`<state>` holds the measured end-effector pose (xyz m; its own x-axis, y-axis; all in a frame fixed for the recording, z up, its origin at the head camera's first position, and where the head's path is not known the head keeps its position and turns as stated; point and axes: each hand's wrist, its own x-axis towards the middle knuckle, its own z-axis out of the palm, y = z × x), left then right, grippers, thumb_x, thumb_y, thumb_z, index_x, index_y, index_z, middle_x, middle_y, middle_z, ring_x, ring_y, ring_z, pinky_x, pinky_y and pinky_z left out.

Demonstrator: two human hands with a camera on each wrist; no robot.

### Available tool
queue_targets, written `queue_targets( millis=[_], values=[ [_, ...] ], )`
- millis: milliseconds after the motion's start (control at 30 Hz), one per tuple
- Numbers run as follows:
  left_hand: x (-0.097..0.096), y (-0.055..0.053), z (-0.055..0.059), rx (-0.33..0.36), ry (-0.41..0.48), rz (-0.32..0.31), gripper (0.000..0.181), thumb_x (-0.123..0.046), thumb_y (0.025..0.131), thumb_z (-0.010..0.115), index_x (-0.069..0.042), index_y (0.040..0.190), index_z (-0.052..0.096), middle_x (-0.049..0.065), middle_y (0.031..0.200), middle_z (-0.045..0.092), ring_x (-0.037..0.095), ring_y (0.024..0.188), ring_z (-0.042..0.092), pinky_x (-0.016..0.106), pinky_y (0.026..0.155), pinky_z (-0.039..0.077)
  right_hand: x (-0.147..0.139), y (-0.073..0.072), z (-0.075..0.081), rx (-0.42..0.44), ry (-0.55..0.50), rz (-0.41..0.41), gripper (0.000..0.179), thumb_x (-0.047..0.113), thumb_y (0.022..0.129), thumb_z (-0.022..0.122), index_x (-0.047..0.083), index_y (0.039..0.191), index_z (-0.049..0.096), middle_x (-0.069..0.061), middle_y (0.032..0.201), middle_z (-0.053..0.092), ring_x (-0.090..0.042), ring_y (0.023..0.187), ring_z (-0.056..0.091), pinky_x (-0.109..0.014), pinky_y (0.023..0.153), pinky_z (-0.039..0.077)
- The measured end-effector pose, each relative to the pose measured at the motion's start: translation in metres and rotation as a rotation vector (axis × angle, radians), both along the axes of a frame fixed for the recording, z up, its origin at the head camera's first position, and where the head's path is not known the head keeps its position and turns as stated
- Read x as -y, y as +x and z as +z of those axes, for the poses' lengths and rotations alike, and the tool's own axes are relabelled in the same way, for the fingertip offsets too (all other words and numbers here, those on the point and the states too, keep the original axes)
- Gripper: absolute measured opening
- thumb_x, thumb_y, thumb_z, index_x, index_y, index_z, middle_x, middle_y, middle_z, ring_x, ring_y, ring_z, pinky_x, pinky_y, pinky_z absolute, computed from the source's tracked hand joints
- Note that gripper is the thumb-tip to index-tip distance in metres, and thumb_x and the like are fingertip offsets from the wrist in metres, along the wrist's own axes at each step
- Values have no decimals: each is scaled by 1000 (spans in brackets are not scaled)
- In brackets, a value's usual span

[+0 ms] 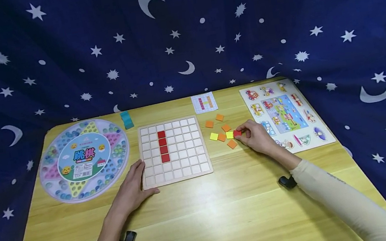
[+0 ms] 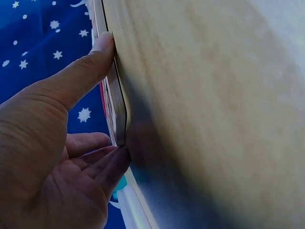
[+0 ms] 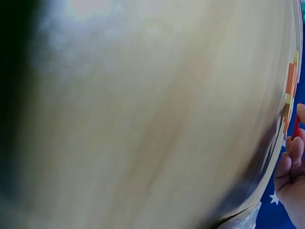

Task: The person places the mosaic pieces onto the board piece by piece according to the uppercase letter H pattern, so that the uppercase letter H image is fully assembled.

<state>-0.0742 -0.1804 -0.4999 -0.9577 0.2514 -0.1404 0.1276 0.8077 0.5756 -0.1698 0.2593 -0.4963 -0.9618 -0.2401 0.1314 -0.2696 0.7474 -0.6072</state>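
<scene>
A wooden grid board [image 1: 187,167] with pale squares lies on the table, several red square tiles [image 1: 163,142] in one of its columns. My left hand [image 1: 133,189] rests against the board's near-left corner, fingers along the left edge and thumb by the near edge. In the left wrist view, the thumb and fingertips of that left hand [image 2: 71,119] touch the board's rim. To the right of the board, my right hand [image 1: 256,137] pinches a red tile [image 1: 237,133] between thumb and fingers. Beside it lie orange tiles [image 1: 232,144] and yellow tiles [image 1: 213,136], loosely scattered.
A small printed pattern card [image 1: 204,103] lies behind the board. On the left are a round Chinese checkers set [image 1: 84,157] and teal blocks [image 1: 127,120]. A picture puzzle board [image 1: 287,116] lies at the right. A dark starry curtain [image 1: 180,35] hangs behind the table [image 1: 208,222].
</scene>
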Motion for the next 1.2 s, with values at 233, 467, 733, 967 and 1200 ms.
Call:
queue_targets(
  millis=[233, 467, 733, 967, 1200],
  values=[
    [0, 0, 1, 1, 1, 1, 103, -38, 77, 83, 4, 152, 25, 24, 157, 23, 44, 139, 34, 57, 109, 38, 1, 0, 2, -17, -18, -1, 22, 15, 84, 79, 2, 100, 72, -13, 84, 61, -14, 65, 47, -23, 57, 37],
    [0, 0, 1, -1, 5, -1, 103, -38, 77, 83, 4, 152, 25, 24, 157, 23, 44, 139, 34, 57, 109, 37, 2, -1, 3, -22, -19, 18, 24, 15, 83, 79, 1, 101, 72, -12, 83, 61, -13, 65, 46, -22, 56, 37],
    [1, -1, 2, -11, 11, 0, 104, -38, 76, 84, 3, 152, 25, 24, 157, 24, 44, 139, 35, 58, 109, 37, 9, -4, 8, -45, -31, 30, 25, 14, 81, 81, 1, 100, 72, -9, 83, 60, -13, 64, 47, -22, 55, 38],
    [1, -2, 2, -14, 11, -5, 104, -37, 76, 84, 3, 152, 25, 24, 156, 24, 44, 139, 35, 57, 109, 37, 24, -8, 16, -18, -42, 50, 23, 14, 82, 80, 3, 101, 71, -10, 83, 59, -14, 65, 46, -22, 56, 36],
    [0, -3, 2, -3, 10, -5, 104, -38, 77, 83, 3, 152, 25, 23, 157, 23, 44, 140, 33, 57, 110, 36, 54, -9, 24, -18, -68, 130, 20, 13, 83, 79, 4, 100, 71, -12, 83, 59, -15, 65, 46, -22, 57, 37]
  ],
)
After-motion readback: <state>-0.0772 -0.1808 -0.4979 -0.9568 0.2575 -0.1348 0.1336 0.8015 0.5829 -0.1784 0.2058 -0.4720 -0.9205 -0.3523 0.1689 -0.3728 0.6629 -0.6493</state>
